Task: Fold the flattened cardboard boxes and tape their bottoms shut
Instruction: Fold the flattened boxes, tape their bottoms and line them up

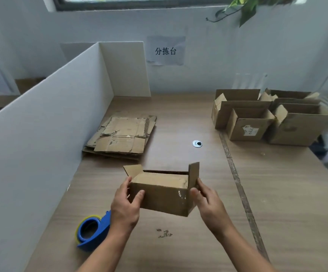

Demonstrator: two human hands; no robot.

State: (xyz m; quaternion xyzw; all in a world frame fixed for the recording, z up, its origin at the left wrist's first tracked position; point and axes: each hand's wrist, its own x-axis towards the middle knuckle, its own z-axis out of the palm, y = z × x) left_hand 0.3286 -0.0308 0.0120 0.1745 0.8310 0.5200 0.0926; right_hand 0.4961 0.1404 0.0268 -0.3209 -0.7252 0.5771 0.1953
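Note:
A small brown cardboard box (163,195) is held just above the wooden table (188,118), opened into shape, with two end flaps standing up. My left hand (126,203) grips its left end, thumb on the near face. My right hand (208,201) grips its right end beside the upright flap. A blue tape dispenser (92,232) with a yellow-edged roll lies on the table just left of my left forearm. A stack of flattened cardboard boxes (122,136) lies further back on the left.
Several folded open boxes (265,116) stand at the back right. A white partition (47,122) walls off the left side. A round metal cable grommet (197,143) sits mid-table. A dark seam (235,173) runs along the table on the right. Small scraps (164,233) lie near the front.

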